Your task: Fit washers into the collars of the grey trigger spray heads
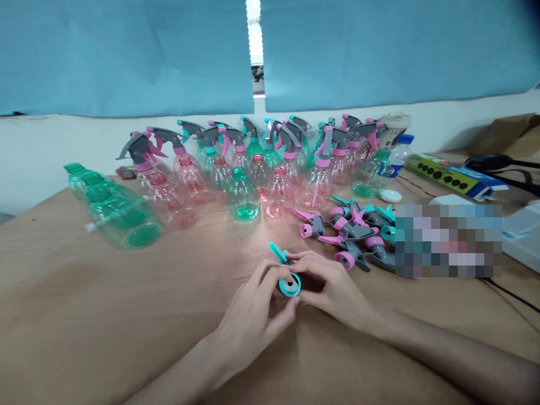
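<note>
Between my two hands, above the near part of the table, is a teal and grey trigger spray head [289, 285], its round collar facing me. My left hand [257, 309] is closed on the collar, with fingers at its left side and lower edge. From the right, my right hand [331, 287] grips the same spray head, fingertips at its top and lower right. The teal trigger [277, 252] sticks up beyond the fingers. A pile of loose pink, teal and grey spray heads [350, 230] lies just past my right hand.
Pink and green spray bottles [318, 183] stand in rows by the wall, many with heads fitted. Open green bottles [126, 219] lie at left; an open green bottle [243, 197] stands in front. At right are a white cap [390, 196], a power-strip box [455, 177] and a blurred patch.
</note>
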Tool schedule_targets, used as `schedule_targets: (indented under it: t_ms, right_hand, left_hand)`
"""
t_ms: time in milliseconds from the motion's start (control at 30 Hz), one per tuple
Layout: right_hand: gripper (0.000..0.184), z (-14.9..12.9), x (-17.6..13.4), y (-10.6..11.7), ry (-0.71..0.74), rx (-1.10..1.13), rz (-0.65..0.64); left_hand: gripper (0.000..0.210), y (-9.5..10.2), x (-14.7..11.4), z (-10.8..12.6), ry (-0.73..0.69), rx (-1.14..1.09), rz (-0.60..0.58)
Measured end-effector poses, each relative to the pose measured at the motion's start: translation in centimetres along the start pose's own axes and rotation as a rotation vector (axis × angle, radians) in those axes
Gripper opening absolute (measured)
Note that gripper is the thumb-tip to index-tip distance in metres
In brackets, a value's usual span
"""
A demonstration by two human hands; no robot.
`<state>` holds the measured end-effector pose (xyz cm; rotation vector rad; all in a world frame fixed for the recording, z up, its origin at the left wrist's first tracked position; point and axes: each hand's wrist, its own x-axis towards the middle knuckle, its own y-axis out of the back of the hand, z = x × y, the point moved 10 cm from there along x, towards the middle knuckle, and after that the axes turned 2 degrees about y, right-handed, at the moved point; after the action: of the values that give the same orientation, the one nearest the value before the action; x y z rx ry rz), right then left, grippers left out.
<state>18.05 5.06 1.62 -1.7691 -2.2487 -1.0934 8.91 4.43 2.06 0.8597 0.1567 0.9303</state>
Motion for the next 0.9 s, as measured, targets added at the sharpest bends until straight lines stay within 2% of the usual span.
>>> schedule_targets:
  t_ms: [133,300,400,500,667,833,900]
  right_hand:
    - [0.019,-0.2,-0.1,-0.3,0.023,-0.009,-0.023]
    - [0.016,-0.1,-0.2,-0.5,0.011,-0.018,-0.044]
    - [0.018,-0.1,-0.2,-0.5,0.014,-0.034,-0.032]
    - [0.026,0.0,-0.2,-0.4,0.021,-0.044,-0.021]
    - [0.029,0.1,-0.2,-0.5,0.024,-0.056,-0.030]
    - [0.031,0.2,-0.2,-0.5,0.010,-0.056,-0.036]
    - [0.028,0.1,-0.2,-0.5,0.018,-0.048,-0.030]
  left_hand:
    - [0.005,0.5,0.3,-0.3,0.012,0.064,-0.074]
    - [0.016,0.6,0.5,0.4,-0.057,0.250,-0.178]
    - [0.020,0.5,0.5,0.6,-0.080,0.330,-0.199]
    - [0.022,0.2,0.4,0.4,-0.066,0.320,-0.190]
    - [0.023,0.4,0.4,-1.8,0.112,0.125,-0.067]
    - [0.019,-0.2,-0.4,-4.8,0.451,-0.239,-0.014]
    - [0.019,-0.2,-0.5,-5.0,0.471,-0.315,0.021]
